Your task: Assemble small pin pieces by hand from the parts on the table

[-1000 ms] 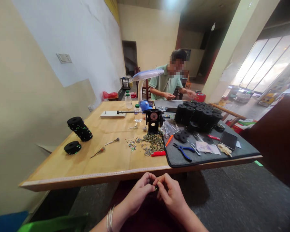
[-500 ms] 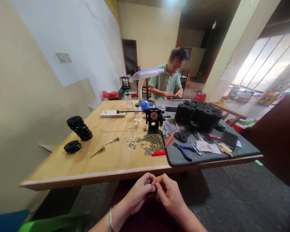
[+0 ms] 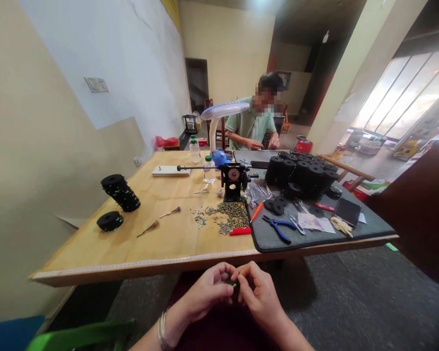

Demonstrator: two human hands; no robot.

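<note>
My left hand (image 3: pixel 211 291), with bangles at the wrist, is closed in front of the table edge. A tiny yellow-green piece (image 3: pixel 234 284) shows at its thumb and fingertips; its kind is too small to make out. Close against it, my right hand (image 3: pixel 259 291) is pinched, fingertips touching or nearly touching the left ones. Whatever the right fingers hold is hidden. Beyond the hands lie a heap of small metallic and coloured pieces (image 3: pixel 234 212), a red-handled tool (image 3: pixel 240 231) and blue-handled pliers (image 3: pixel 280 228).
A black hand-cranked winder (image 3: pixel 232 181) stands mid-table by a desk lamp (image 3: pixel 219 112). Black foam spools (image 3: pixel 309 171) crowd the grey mat (image 3: pixel 329 236); others (image 3: pixel 120 192) stand at left. Brushes (image 3: pixel 148 229) lie on the wood. Across the table sits a person (image 3: pixel 254 119).
My hands have parted slightly at the fingertips, and the yellow-green piece now shows between them. The other person's hands have moved apart.
</note>
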